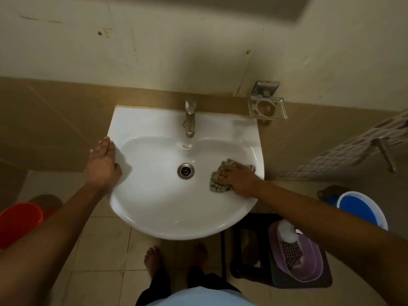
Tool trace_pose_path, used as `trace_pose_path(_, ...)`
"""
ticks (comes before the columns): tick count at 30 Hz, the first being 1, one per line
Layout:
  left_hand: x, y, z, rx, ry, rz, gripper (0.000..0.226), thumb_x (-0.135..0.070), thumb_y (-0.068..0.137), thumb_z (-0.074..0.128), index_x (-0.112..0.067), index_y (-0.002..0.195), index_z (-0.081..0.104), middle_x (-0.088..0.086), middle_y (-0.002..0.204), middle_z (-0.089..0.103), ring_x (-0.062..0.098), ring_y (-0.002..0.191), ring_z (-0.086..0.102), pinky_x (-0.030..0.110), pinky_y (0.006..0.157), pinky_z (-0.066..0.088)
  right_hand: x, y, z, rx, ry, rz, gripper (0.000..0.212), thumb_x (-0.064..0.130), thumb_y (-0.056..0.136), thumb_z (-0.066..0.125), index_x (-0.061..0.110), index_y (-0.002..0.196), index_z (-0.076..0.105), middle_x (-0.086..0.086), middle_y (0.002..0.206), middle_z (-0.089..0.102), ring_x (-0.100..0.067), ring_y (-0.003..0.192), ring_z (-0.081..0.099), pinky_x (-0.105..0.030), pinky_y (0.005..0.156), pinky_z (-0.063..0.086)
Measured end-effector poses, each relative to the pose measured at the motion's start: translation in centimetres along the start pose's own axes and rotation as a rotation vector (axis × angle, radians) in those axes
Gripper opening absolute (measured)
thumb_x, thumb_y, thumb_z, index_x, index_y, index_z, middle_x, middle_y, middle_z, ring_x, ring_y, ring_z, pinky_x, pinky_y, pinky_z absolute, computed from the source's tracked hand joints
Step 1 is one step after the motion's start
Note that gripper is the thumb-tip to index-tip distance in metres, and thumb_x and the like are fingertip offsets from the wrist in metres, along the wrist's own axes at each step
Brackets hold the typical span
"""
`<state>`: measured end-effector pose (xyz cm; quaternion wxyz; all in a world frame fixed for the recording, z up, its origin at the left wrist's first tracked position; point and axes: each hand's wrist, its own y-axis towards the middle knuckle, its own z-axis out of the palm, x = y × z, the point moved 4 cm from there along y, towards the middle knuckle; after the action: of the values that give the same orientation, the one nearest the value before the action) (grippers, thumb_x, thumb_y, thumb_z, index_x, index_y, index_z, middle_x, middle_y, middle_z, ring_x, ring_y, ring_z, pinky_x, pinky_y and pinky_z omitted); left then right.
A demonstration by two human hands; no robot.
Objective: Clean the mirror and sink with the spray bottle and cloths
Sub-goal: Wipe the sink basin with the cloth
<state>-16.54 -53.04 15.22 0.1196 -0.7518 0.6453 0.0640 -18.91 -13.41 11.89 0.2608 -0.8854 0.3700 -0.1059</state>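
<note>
A white wall-hung sink (154,213) fills the middle of the view, with a metal tap (189,120) at the back and a steel drain (186,171) in the bowl. My right hand (241,180) presses a crumpled checked cloth (218,182) against the right inner slope of the bowl. My left hand (102,164) rests flat on the sink's left rim, holding nothing. Down at the right, a purple basin (309,268) on a dark stool holds a second checked cloth (290,252) and a white bottle top (287,234). The mirror's lower edge (242,7) shows blurred at the top.
A clear soap holder (268,107) is fixed to the wall right of the tap. A red bucket (19,221) stands on the floor at left, a blue-and-white bucket (362,210) at right. A white perforated rack (353,149) hangs on the right wall. My bare feet stand under the sink.
</note>
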Motion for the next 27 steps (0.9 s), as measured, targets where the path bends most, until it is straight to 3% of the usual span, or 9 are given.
trace_pose_path(2, 0.1, 0.0, 0.1, 0.002, -0.006, -0.006, 0.069, 0.000, 0.082, 0.056, 0.007, 0.145, 0.029, 0.024, 0.156, 0.023, 0.039, 0.145, 0.019, 0.051, 0.119, 0.013, -2.2, 0.7, -0.8, 0.038, -0.188, -0.010, 0.051, 0.017, 0.102, 0.039, 0.030, 0.151, 0.032, 0.001, 0.162, 0.022, -0.026, 0.150, 0.014, -0.044, 0.121, 0.003)
trace_pose_path(4, 0.2, 0.1, 0.2, 0.008, -0.018, -0.018, 0.070, 0.001, 0.082, 0.055, 0.006, 0.146, 0.028, 0.023, 0.157, 0.022, 0.039, 0.145, 0.018, 0.050, 0.119, 0.012, -3.2, 1.4, -2.5, -0.021, -0.355, -0.126, 0.047, 0.019, 0.100, 0.046, 0.026, 0.147, 0.042, -0.001, 0.159, 0.032, -0.026, 0.149, 0.021, -0.047, 0.121, 0.007)
trace_pose_path(6, 0.2, 0.1, 0.2, 0.016, -0.029, -0.029, 0.071, 0.000, 0.083, 0.055, 0.005, 0.147, 0.026, 0.021, 0.158, 0.020, 0.037, 0.146, 0.016, 0.049, 0.119, 0.011, -3.5, 2.9, -3.8, -0.118, -0.590, -0.261, 0.043, 0.023, 0.087, 0.067, 0.030, 0.129, 0.063, 0.003, 0.144, 0.054, -0.023, 0.140, 0.042, -0.046, 0.118, 0.024)
trace_pose_path(8, 0.2, 0.1, 0.1, 0.019, -0.026, -0.035, 0.072, -0.001, 0.083, 0.054, 0.004, 0.148, 0.024, 0.020, 0.158, 0.018, 0.036, 0.147, 0.015, 0.050, 0.119, 0.011, -3.1, 5.0, -4.4, -0.206, -0.724, -0.370, 0.043, 0.020, 0.074, 0.078, 0.025, 0.116, 0.071, 0.003, 0.130, 0.066, -0.022, 0.130, 0.054, -0.045, 0.112, 0.038)
trace_pose_path(13, 0.5, 0.3, 0.5, 0.020, -0.015, -0.044, 0.073, 0.000, 0.081, 0.055, 0.003, 0.148, 0.026, 0.019, 0.158, 0.019, 0.037, 0.146, 0.017, 0.051, 0.117, 0.013, 1.8, 10.5, -5.8, -0.426, -0.775, -0.541, 0.035, 0.014, 0.101, 0.046, 0.012, 0.134, 0.056, 0.001, 0.144, 0.054, -0.020, 0.139, 0.043, -0.039, 0.114, 0.037)
trace_pose_path(20, 0.7, 0.3, 0.6, 0.028, -0.004, -0.016, 0.073, 0.000, 0.080, 0.055, 0.004, 0.147, 0.026, 0.021, 0.158, 0.018, 0.038, 0.146, 0.017, 0.050, 0.118, 0.012, 1.6, 10.0, -5.3, -0.452, -0.730, -0.532, 0.044, 0.003, 0.099, 0.033, 0.011, 0.135, 0.055, 0.001, 0.142, 0.056, -0.020, 0.137, 0.046, -0.042, 0.114, 0.037)
trace_pose_path(23, 0.8, 0.3, 0.5, 0.034, 0.001, 0.000, 0.073, -0.002, 0.081, 0.056, 0.005, 0.147, 0.026, 0.021, 0.158, 0.019, 0.037, 0.146, 0.017, 0.048, 0.119, 0.012, -0.8, 7.8, -4.4, -0.509, -0.749, -0.500, 0.050, 0.007, 0.089, 0.047, 0.014, 0.139, 0.051, 0.000, 0.146, 0.052, -0.021, 0.139, 0.043, -0.047, 0.115, 0.033)
trace_pose_path(27, 0.8, 0.2, 0.3, 0.031, -0.010, 0.036, 0.072, -0.002, 0.082, 0.055, 0.006, 0.147, 0.026, 0.022, 0.157, 0.019, 0.037, 0.146, 0.017, 0.047, 0.119, 0.012, -3.2, 4.2, -3.6, -0.503, -0.585, -0.235, 0.049, 0.015, 0.069, 0.079, 0.015, 0.117, 0.070, -0.004, 0.131, 0.064, -0.024, 0.126, 0.057, -0.053, 0.103, 0.043)
